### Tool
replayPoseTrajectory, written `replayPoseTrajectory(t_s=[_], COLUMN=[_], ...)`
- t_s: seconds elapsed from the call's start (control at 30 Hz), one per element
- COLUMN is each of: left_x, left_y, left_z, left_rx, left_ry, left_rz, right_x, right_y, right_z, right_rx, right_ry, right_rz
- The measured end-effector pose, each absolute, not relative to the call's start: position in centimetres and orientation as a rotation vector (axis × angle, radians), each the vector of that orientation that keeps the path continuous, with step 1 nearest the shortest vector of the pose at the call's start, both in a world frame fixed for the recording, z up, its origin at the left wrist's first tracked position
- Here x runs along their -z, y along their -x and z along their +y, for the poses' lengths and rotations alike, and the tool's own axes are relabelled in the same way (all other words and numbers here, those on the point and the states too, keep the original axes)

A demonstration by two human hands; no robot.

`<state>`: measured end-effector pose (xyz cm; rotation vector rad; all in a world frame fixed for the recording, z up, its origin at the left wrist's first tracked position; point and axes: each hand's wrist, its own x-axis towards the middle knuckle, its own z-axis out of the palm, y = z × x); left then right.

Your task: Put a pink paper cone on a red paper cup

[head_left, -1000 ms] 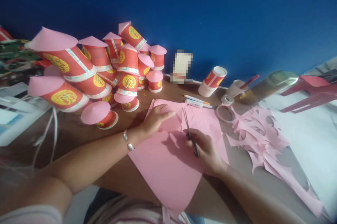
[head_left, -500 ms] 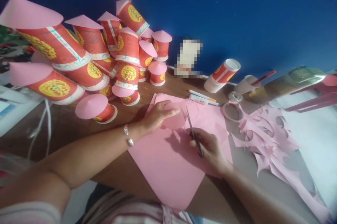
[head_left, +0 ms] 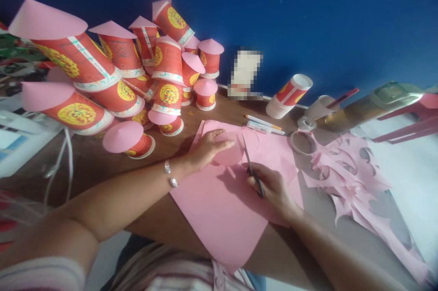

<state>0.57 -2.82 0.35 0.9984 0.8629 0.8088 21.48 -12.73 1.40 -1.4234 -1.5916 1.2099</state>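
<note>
My left hand (head_left: 208,148) pinches a rounded piece of pink paper (head_left: 228,153) between thumb and fingers, just above the table's middle. In my right hand (head_left: 270,184) is a pair of scissors (head_left: 249,161), its blades pointing away from me along the right edge of that piece. A thin curl of cut paper seems to hang beyond the blades. Beneath both hands lie larger pink paper sheets (head_left: 222,218), spread over one another. The scissor handles are partly hidden by my right fingers.
Red paper cups with pink cone tops (head_left: 77,113) are stacked at the left. Pink offcuts (head_left: 352,181) lie at the right, near tape rolls (head_left: 303,143). Pens (head_left: 263,123), a standing red-and-white cup stack (head_left: 289,96) and a white cup (head_left: 321,107) stay toward the back wall.
The view has shifted slightly, so the cups at the left appear a little further right. Both hands keep nearly the same pose, with the scissors still at the paper's edge.
</note>
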Motion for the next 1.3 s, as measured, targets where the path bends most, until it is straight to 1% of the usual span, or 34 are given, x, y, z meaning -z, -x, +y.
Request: replayPoseTrajectory(t_s=[1.3], left_x=[-1.31], left_y=[-0.51], left_z=[-2.98], left_rx=[-0.771], left_ry=[-1.009], left_rz=[0.924], right_x=[-1.48], right_y=[-21.54], right_z=[-12.64], right_rx=[-1.215], right_ry=[1.413], right_rz=[-1.604])
